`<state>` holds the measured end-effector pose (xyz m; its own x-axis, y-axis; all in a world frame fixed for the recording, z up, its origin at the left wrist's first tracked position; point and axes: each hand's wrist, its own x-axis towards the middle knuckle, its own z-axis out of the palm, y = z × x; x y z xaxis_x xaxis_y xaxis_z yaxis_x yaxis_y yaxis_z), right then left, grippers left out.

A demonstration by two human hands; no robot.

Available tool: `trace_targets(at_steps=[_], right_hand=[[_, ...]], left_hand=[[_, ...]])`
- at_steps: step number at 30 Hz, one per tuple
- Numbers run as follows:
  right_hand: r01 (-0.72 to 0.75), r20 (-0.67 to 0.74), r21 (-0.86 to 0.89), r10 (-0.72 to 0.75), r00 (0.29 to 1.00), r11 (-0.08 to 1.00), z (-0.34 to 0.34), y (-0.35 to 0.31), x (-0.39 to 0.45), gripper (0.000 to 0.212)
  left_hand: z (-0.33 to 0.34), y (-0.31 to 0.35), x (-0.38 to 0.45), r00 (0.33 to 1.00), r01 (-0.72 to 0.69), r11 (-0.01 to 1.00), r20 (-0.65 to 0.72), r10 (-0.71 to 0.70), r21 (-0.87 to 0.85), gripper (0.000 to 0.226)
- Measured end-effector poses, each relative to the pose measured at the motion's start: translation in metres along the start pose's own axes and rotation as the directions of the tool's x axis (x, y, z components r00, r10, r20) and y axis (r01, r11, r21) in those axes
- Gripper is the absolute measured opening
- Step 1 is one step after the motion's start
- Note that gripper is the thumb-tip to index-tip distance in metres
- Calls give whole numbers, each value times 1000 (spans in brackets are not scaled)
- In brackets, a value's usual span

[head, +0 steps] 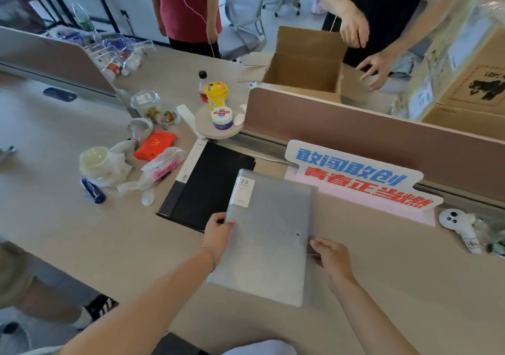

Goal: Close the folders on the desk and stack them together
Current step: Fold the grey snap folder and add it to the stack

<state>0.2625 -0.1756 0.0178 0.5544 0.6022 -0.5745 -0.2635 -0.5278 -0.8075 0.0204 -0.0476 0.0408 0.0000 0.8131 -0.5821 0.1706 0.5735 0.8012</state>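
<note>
A closed grey translucent folder (269,234) with a "20" label lies tilted in front of me, held just above or on the desk (109,239). My left hand (218,235) grips its left edge, thumb on top. My right hand (332,257) pinches its right edge near a small stud. Behind and to the left, a closed black folder (210,185) with a white spine strip lies flat on the desk; the grey folder's far left corner overlaps it.
Left of the folders lie plastic bags, a red McDonald's pouch (155,145), a bowl (94,159) and a blue stapler (93,190). A sign with Chinese characters (355,177) stands against the partition (355,133). Jars sit on a round stand (218,121). Two persons stand beyond.
</note>
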Motion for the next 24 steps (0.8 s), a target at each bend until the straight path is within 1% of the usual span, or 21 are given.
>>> trace_targets(at_steps=[4, 6, 9, 12, 15, 18, 19, 21, 24], right_hand=[[-3, 11, -26, 3, 1000, 1000, 55, -17, 1, 17], [-23, 9, -36, 24, 1000, 999, 79, -22, 6, 9], [-60, 18, -68, 61, 998, 996, 115, -27, 18, 15], [-89, 12, -49, 89, 996, 995, 149, -38, 26, 26], [-139, 52, -10, 139, 989, 990, 177, -51, 34, 36], [-164, 54, -47, 167, 985, 985, 199, -56, 52, 51], [-175, 56, -50, 178, 982, 983, 206, -58, 56, 57], [-201, 71, -41, 203, 977, 979, 218, -63, 65, 63], [-203, 95, -47, 206, 974, 978, 232, -68, 76, 74]], left_hand=[[-39, 10, 35, 998, -19, 999, -56, 22, 51, 23], [-55, 15, 53, 996, -29, 996, -80, 36, 89, 27], [-76, 25, 78, 995, -34, 991, -92, 47, 132, 31], [-92, 35, 108, 993, -49, 981, -95, 68, 187, 32], [-102, 45, 136, 991, -64, 970, -100, 90, 236, 36], [-107, 54, 161, 986, -98, 954, -102, 131, 283, 38], [-108, 57, 168, 984, -101, 945, -106, 140, 310, 39], [-110, 60, 185, 981, -104, 923, -116, 157, 370, 42], [-114, 65, 203, 975, -116, 878, -113, 189, 465, 41]])
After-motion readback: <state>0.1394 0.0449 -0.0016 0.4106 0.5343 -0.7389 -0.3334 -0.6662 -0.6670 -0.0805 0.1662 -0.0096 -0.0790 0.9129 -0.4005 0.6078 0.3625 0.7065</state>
